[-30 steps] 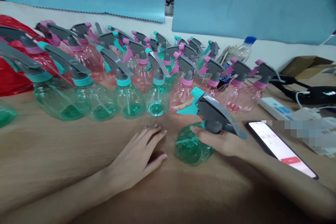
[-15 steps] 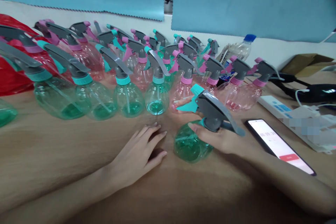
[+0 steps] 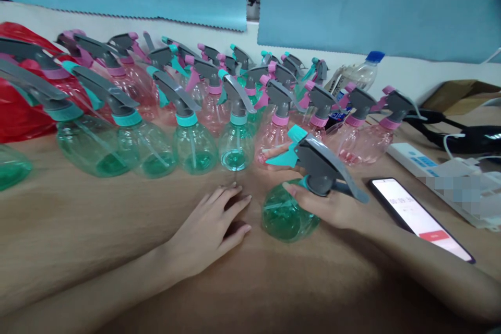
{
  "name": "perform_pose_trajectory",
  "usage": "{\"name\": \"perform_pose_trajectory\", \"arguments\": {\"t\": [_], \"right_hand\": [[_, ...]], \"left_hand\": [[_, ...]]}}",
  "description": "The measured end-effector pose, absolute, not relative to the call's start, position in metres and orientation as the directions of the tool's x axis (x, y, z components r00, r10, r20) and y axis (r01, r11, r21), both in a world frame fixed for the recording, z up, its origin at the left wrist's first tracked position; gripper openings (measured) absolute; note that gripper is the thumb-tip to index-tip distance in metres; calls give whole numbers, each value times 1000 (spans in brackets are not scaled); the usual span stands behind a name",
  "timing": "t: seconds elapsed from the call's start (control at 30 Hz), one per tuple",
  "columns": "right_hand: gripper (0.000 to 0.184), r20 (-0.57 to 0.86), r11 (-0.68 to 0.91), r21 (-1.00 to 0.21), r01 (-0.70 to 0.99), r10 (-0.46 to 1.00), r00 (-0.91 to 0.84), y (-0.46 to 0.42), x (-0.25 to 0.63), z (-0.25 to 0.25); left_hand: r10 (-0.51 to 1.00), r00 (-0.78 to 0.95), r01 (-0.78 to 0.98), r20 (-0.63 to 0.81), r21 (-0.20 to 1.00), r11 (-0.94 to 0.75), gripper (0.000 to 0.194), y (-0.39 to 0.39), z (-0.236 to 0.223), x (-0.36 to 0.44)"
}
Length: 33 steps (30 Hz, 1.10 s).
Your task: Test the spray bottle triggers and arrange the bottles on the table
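My right hand (image 3: 324, 209) is wrapped around the neck of a green spray bottle (image 3: 287, 216), which leans a little to the right close to the table surface. Its grey sprayer head with a turquoise trigger and nozzle points up and left, and my fingers behind it are partly hidden. To its left, my left hand (image 3: 209, 224) rests flat on the wooden table (image 3: 188, 297), fingers apart and holding nothing. Just beyond that hand stand a green spray bottle (image 3: 236, 151) with a turquoise collar and, beside it, a pink spray bottle (image 3: 274, 138).
Rows of green and pink spray bottles fill the back of the table. A red plastic bag (image 3: 23, 109) lies at the left. On the right are a phone (image 3: 418, 214) with a lit timer, a white power strip (image 3: 438, 177), an open cardboard box (image 3: 457, 95) and a blue-capped clear bottle (image 3: 362, 75).
The whole view has shifted slightly, so things appear a little further right. Both hands and the held spray bottle keep their pose.
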State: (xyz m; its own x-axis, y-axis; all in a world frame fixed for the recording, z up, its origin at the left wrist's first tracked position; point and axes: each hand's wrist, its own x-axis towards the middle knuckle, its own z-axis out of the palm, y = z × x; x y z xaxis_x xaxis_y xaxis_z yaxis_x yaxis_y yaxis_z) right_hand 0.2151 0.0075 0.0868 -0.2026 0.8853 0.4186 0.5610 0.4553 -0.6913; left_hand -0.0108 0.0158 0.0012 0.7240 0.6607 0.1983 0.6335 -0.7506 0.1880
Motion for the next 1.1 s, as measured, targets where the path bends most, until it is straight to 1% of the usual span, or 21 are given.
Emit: {"name": "perform_pose_trajectory", "arguments": {"t": [0.1,0.23,0.3,0.67,0.73,0.83,0.93,1.03,1.07,1.1], "right_hand": [[33,423,456,-725,517,886,-189,8,218,79],[41,397,470,-803,367,880,-261,8,219,73],[44,387,469,-815,341,878,-282,9,219,74],[39,408,456,-774,439,890,-204,5,215,81],[34,408,437,-754,489,897,-172,5,215,81],[19,387,384,-709,591,913,-130,5,214,86],[6,383,359,-678,641,917,-109,4,214,87],[7,395,336,-672,660,917,-65,5,220,73],[9,444,352,-671,653,896,-27,6,223,66],[12,457,362,-668,650,889,-25,7,226,59]], "left_hand": [[661,723,633,201,191,-751,43,15,2,-11],[656,726,626,204,196,-754,43,15,2,-11],[656,725,626,211,194,-755,43,14,2,-11],[657,725,629,206,192,-754,43,15,1,-11],[653,728,623,209,197,-757,43,15,2,-11],[651,728,620,214,201,-759,43,14,3,-10],[656,726,625,207,198,-755,43,13,4,-9],[657,725,627,206,197,-754,44,12,4,-9],[658,724,627,209,199,-753,43,12,4,-9],[657,723,626,212,201,-753,43,12,3,-10]]}}
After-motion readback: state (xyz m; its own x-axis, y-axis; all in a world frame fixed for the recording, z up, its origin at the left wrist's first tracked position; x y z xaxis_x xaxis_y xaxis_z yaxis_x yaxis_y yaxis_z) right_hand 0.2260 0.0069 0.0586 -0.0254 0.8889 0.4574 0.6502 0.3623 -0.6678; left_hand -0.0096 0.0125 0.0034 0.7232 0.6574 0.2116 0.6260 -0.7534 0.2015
